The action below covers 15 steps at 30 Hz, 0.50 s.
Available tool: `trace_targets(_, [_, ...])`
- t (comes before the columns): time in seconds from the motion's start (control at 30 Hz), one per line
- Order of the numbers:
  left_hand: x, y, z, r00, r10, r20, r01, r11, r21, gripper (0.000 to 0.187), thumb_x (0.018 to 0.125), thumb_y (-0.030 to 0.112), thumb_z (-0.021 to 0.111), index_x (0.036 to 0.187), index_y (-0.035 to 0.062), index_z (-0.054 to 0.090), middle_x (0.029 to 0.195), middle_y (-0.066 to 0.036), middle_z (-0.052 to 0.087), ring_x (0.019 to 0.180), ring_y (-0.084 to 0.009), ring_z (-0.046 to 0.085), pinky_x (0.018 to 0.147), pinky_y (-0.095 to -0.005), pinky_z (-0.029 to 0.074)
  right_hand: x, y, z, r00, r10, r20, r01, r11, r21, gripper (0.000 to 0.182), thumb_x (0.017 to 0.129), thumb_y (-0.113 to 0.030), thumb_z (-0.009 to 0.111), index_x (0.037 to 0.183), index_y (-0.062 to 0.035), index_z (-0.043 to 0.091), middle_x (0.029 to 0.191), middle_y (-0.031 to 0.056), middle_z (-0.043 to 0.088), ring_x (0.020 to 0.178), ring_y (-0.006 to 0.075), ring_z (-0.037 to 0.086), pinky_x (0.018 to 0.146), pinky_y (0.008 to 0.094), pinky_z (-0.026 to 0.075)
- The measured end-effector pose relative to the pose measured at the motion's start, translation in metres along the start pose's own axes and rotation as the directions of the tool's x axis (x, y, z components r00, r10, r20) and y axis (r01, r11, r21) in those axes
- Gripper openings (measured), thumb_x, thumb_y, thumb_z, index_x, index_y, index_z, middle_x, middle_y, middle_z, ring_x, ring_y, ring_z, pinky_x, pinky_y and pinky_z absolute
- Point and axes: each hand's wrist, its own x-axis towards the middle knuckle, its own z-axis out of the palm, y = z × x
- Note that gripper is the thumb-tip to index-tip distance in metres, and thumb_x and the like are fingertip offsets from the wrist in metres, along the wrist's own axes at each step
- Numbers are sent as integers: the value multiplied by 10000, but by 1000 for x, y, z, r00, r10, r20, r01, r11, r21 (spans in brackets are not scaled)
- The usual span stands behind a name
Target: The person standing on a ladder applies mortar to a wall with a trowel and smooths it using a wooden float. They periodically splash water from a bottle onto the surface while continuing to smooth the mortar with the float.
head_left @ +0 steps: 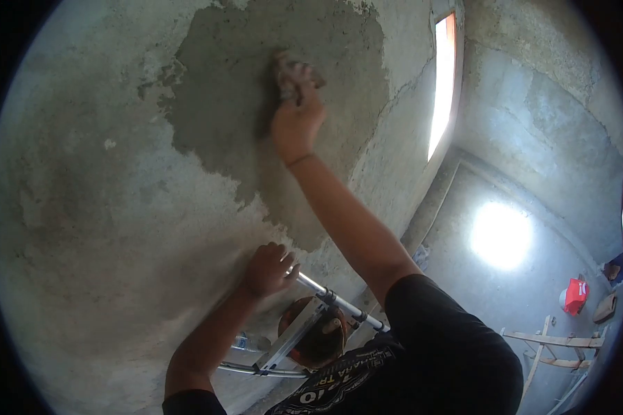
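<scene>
My right hand (298, 119) is raised against the grey wall (83, 207) and holds a small plastering tool (294, 71) pressed flat on a dark patch of wet plaster (221, 104). The tool is blurred. Lower down, my left hand (270, 268) is closed around the top metal rail of an aluminium ladder (339, 304) that leans at the wall. Just under that rail sits a round red-rimmed object (316, 340) with a dark inside; I cannot tell what it is.
A narrow bright window slit (443, 83) stands in the corner to the right. Far below, the concrete floor (464, 290) has a glaring light patch. A red container (574, 296) and a wooden trestle (554, 342) stand at the lower right.
</scene>
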Motion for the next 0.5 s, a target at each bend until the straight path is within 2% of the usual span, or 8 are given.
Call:
trace_targets(0.07, [11,-2,3,998,9,-59,-4,997,81,201,753,219,714,851,80,609,816,-114,547,762,-300,556,678,-431,441,-9,-6,-10,938,-201,282,107,942,318,348,828,95,459,1129,60,629,1255,241,615,1327,315,475,1118,355,332])
trace_targets(0.13, [11,-2,0,976,-215,-20,216,974,69,193,757,222,708,833,77,606,815,-128,538,804,-306,558,690,-443,442,-10,7,-32,910,-231,345,93,923,373,308,845,109,480,1103,42,634,1213,225,644,1269,316,536,1084,420,383])
trace_targets(0.17, [11,-2,3,990,-142,-6,142,989,40,196,761,224,707,802,64,602,814,-135,540,811,-313,557,717,-456,448,-4,13,-39,978,57,203,-128,925,358,277,864,88,500,1099,39,637,1204,219,650,1256,307,549,1074,401,394])
trace_targets(0.2, [12,-6,6,990,-142,-15,142,989,40,196,761,224,707,802,64,602,814,-135,540,811,-313,557,717,-456,448,1,18,-44,938,344,51,-337,863,377,247,883,68,519,1095,36,641,1195,213,657,1242,298,561,1065,383,405])
trace_targets(0.33, [4,-3,9,984,-108,143,118,991,-66,251,733,233,738,780,35,592,832,-143,528,813,-332,542,728,-467,456,24,47,-23,939,326,-108,-292,924,247,254,889,74,508,1097,32,647,1116,195,688,1130,264,628,1001,348,451])
trace_targets(0.4, [9,-6,9,984,-108,143,117,992,-56,256,734,238,739,784,30,598,840,-145,539,825,-333,547,740,-467,462,15,20,1,997,44,-66,-44,999,5,261,887,84,497,1099,38,643,1060,181,696,994,215,646,915,309,474])
trace_targets(0.43, [8,-5,10,989,-112,98,118,992,-49,264,733,247,740,790,27,606,842,-144,548,832,-330,553,750,-458,469,10,10,6,997,43,-66,-43,999,3,261,887,84,497,1099,38,643,1060,181,696,994,215,646,915,309,474])
trace_targets(0.5, [5,-3,12,991,-118,60,121,992,-48,272,733,257,740,795,24,614,844,-144,557,839,-327,560,761,-450,476,-2,-4,6,985,-161,69,148,975,164,304,876,-23,556,1153,70,641,1005,223,686,969,221,647,875,326,493])
